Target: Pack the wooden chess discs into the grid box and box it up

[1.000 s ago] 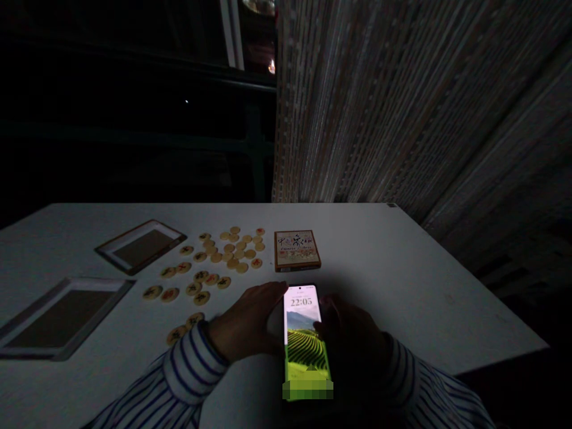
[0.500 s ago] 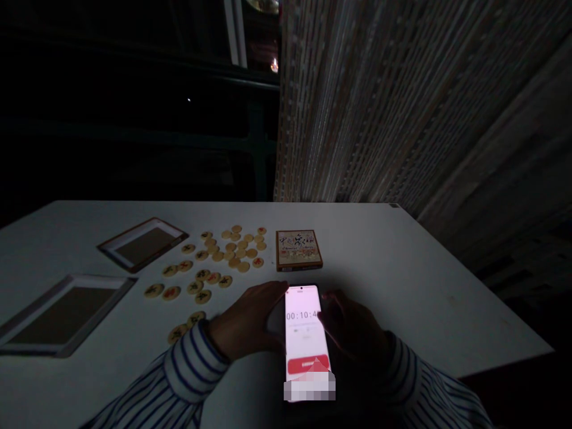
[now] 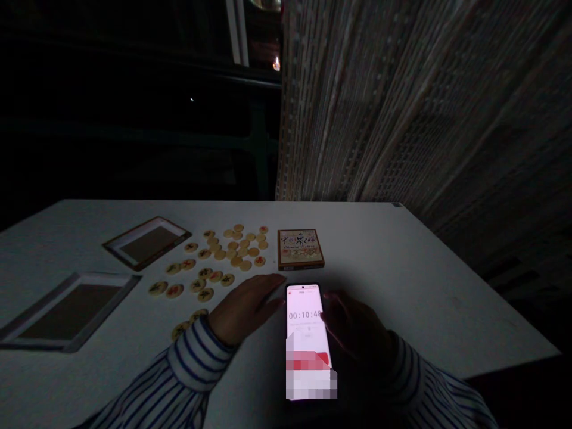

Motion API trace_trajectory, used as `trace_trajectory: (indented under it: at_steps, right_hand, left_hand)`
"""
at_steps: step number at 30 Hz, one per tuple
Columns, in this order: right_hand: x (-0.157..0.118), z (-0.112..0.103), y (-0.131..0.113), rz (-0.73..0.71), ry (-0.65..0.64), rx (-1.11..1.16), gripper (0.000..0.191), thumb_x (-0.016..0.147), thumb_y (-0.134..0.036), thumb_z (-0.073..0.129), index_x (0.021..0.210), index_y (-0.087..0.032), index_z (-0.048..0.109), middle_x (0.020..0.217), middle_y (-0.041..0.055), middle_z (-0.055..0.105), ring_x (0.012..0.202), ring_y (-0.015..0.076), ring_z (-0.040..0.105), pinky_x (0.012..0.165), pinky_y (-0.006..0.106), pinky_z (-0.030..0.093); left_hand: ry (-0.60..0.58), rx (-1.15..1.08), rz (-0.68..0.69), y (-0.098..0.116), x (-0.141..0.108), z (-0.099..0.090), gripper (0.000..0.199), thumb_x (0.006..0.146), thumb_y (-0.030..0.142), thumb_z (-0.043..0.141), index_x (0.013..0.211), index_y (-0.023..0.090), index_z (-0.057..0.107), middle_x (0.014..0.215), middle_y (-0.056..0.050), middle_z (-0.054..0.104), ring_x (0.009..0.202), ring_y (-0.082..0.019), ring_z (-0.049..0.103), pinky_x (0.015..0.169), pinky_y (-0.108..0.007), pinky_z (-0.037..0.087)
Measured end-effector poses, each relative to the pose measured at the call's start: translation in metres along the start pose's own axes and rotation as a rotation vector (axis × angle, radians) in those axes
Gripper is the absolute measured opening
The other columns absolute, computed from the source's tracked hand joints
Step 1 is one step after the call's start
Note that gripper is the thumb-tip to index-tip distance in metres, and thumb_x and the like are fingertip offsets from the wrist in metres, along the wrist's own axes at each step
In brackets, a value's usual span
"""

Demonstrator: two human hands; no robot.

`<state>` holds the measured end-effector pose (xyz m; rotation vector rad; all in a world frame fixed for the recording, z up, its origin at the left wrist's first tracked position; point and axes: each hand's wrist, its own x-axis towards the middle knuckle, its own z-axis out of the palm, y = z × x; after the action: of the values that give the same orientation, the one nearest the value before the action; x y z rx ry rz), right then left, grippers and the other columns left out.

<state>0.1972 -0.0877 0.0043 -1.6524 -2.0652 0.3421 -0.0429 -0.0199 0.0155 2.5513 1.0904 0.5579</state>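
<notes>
A lit smartphone (image 3: 308, 328) is in front of me, its screen showing a running timer at 00:10:48 with its lower part pixelated. My left hand (image 3: 245, 307) is at its left, fingers stretched forward and the tips close to the phone's upper left corner. On the other side, my right hand (image 3: 355, 325) is in deep shadow, with its thumb at the phone's right edge; its other fingers are hard to make out. Round wooden Chinese chess pieces (image 3: 205, 272) lie scattered left of the phone. Just beyond it stands a Chinese chess box (image 3: 300, 249).
Two shallow open box trays (image 3: 149, 243) (image 3: 71, 313) lie on the left of the white table (image 3: 402, 268). Behind the table hangs a string curtain (image 3: 339, 107). The room is dark, with a small light beyond the window.
My left hand has come away from the phone's left side, its fingers straightening. My right hand stays at the right edge. The timer has advanced, and the view has shifted slightly.
</notes>
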Motion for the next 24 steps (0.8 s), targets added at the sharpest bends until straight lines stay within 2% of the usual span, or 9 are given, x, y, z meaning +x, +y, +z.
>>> trace_trajectory:
  at_steps: [4,7,10,14,17,24]
  right_hand:
    - [0.008,-0.007,0.008,0.014,0.078,-0.012,0.028,0.081,-0.032,0.047,0.105,-0.019,0.052,0.077,0.0031,0.064,0.063,0.0142,0.06,0.056,0.027,0.046]
    - [0.019,-0.018,0.016,-0.03,0.054,-0.007,0.033,0.081,-0.033,0.048,0.109,-0.018,0.05,0.083,0.0045,0.063,0.064,0.0132,0.058,0.058,0.028,0.047]
    - [0.037,-0.028,0.023,-0.132,0.103,-0.027,0.035,0.082,-0.034,0.047,0.111,-0.015,0.049,0.091,0.0083,0.062,0.076,0.0158,0.058,0.068,0.032,0.048]
    - [0.066,-0.029,0.029,-0.222,0.096,-0.097,0.039,0.086,-0.033,0.039,0.117,-0.011,0.047,0.108,0.0143,0.058,0.094,0.0198,0.055,0.083,0.037,0.046]
    - [0.084,-0.023,0.029,-0.193,0.067,-0.184,0.038,0.087,-0.029,0.035,0.119,-0.011,0.047,0.119,0.0143,0.053,0.109,0.0226,0.049,0.093,0.04,0.039]
    - [0.098,-0.009,0.023,-0.18,0.037,-0.243,0.04,0.088,-0.027,0.032,0.123,-0.012,0.045,0.128,0.0128,0.046,0.114,0.0215,0.044,0.093,0.036,0.039]
  left_hand:
    - [0.052,0.05,-0.027,0.002,0.008,-0.01,0.038,0.085,0.037,0.041,0.118,0.018,0.047,0.118,-0.009,0.056,0.108,-0.021,0.051,0.092,-0.04,0.042]
    - [0.087,0.06,-0.053,0.003,0.021,-0.019,0.037,0.086,0.036,0.038,0.115,0.016,0.049,0.116,-0.01,0.057,0.106,-0.021,0.052,0.092,-0.041,0.042]
    - [0.113,0.062,-0.072,0.001,0.037,-0.023,0.037,0.088,0.035,0.033,0.115,0.016,0.049,0.116,-0.01,0.056,0.107,-0.02,0.051,0.093,-0.038,0.041]
    - [0.146,0.134,-0.138,-0.003,0.058,-0.017,0.043,0.088,0.038,0.03,0.12,0.013,0.046,0.127,-0.013,0.047,0.118,-0.023,0.043,0.099,-0.042,0.035]
    - [0.126,0.172,-0.12,-0.004,0.071,-0.009,0.043,0.088,0.036,0.03,0.121,0.012,0.046,0.132,-0.013,0.042,0.123,-0.024,0.036,0.102,-0.04,0.031]
    - [0.03,0.203,-0.091,-0.005,0.083,0.003,0.046,0.087,0.035,0.033,0.123,0.008,0.043,0.133,-0.017,0.039,0.126,-0.026,0.032,0.104,-0.039,0.027]
